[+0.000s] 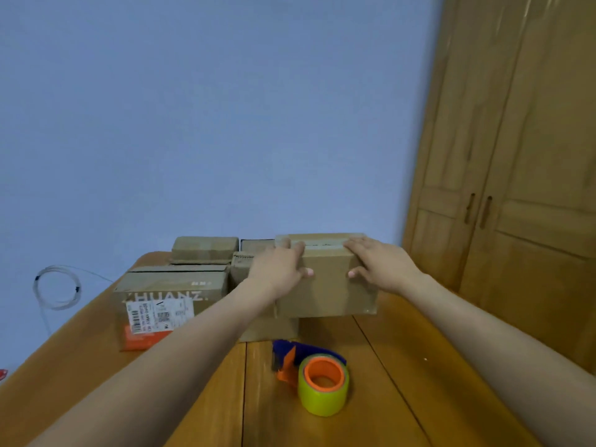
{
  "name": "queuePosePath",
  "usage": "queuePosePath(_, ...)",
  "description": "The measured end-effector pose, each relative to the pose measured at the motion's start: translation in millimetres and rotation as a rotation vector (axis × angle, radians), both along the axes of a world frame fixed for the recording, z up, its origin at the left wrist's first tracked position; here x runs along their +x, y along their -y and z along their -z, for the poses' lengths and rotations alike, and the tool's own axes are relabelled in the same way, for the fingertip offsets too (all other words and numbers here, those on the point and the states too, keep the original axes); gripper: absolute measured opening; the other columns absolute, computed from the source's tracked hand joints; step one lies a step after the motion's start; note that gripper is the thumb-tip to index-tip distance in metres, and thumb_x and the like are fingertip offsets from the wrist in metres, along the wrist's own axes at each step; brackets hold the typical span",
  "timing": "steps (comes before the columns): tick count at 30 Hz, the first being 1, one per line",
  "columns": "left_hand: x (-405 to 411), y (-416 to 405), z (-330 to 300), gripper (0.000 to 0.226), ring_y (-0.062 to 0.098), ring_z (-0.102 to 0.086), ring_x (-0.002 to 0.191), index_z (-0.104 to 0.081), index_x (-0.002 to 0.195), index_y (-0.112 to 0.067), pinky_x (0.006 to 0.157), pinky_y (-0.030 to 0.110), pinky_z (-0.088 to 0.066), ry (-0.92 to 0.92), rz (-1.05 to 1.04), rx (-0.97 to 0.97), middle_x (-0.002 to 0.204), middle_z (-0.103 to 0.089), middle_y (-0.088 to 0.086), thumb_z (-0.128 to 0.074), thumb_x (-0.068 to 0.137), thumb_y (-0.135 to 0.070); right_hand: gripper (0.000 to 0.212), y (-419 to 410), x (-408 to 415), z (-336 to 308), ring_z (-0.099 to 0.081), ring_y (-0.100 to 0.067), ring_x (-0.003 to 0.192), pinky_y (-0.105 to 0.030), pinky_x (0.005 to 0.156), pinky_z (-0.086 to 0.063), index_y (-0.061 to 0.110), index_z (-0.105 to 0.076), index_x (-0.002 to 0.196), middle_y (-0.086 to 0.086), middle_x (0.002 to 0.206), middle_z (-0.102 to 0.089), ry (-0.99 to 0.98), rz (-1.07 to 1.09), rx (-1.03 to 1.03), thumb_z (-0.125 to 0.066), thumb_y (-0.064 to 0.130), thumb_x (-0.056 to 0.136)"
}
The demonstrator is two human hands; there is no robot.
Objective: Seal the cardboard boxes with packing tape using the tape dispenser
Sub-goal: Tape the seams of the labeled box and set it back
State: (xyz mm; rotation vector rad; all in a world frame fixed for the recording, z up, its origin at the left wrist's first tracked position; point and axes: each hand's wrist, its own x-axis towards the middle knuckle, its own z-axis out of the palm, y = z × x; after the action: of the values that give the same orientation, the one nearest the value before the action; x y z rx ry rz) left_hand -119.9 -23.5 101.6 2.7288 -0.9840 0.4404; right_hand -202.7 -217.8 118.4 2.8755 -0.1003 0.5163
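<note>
Both my hands hold a plain cardboard box [329,291] that sits on top of another box near the table's far middle. My left hand [279,269] grips its left top edge, fingers over the top and thumb on the front face. On the box's right top edge my right hand [382,266] grips the same way. A strip of clear tape runs along the box top between my hands. The tape dispenser [314,375], blue and orange with a yellow-green roll, lies on the table in front of the box, in nobody's hand.
A larger printed box with a shipping label [167,304] stands at the left, with smaller boxes [204,248] behind it. The wooden table [403,382] stands against a blue wall. A wooden wardrobe [516,188] fills the right. A coiled cable [56,287] hangs at the left.
</note>
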Motion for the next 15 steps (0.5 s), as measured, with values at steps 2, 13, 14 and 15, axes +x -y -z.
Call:
queuePosePath(2, 4.9, 24.2, 1.8, 0.054, 0.033, -0.046, 0.122, -0.038, 0.139, -0.018, 0.087, 0.044, -0.046, -0.013, 0.029, 0.007, 0.138, -0.042, 0.011, -0.048, 0.095, -0.048, 0.058, 18.6, 0.0, 0.1, -0.035, -0.016, 0.135, -0.032, 0.094, -0.041, 0.023, -0.031, 0.145, 0.005, 0.152, -0.032, 0.000, 0.036, -0.008, -0.052, 0.042, 0.094)
queuePosePath(13, 29.5, 109.4, 60.0, 0.055, 0.035, -0.041, 0.125, -0.037, 0.139, -0.015, 0.096, 0.046, -0.047, -0.161, 0.061, 0.106, 0.140, -0.038, 0.014, -0.051, 0.095, -0.044, 0.050, 88.8, 23.8, 67.2, -0.048, -0.019, 0.121, -0.032, 0.085, -0.044, 0.022, -0.041, 0.134, 0.002, 0.139, -0.046, -0.105, 0.141, 0.125, -0.061, 0.034, 0.089)
queuePosePath(14, 31.3, 112.1, 68.2, 0.055, 0.035, -0.042, 0.124, -0.036, 0.140, -0.015, 0.097, 0.046, -0.047, -0.178, 0.063, 0.118, 0.140, -0.037, 0.014, -0.051, 0.095, -0.043, 0.051, 92.0, 26.3, 77.0, -0.049, -0.019, 0.121, -0.032, 0.085, -0.044, 0.022, -0.041, 0.134, 0.002, 0.139, -0.046, -0.121, 0.144, 0.142, -0.061, 0.033, 0.089)
queuePosePath(15, 33.2, 114.1, 76.4, 0.056, 0.034, -0.041, 0.124, -0.034, 0.142, -0.015, 0.098, 0.045, -0.047, -0.193, 0.065, 0.131, 0.141, -0.036, 0.014, -0.050, 0.096, -0.042, 0.052, 94.5, 28.6, 86.6, -0.049, -0.019, 0.120, -0.032, 0.085, -0.045, 0.022, -0.040, 0.135, 0.002, 0.140, -0.046, -0.138, 0.148, 0.159, -0.061, 0.033, 0.089)
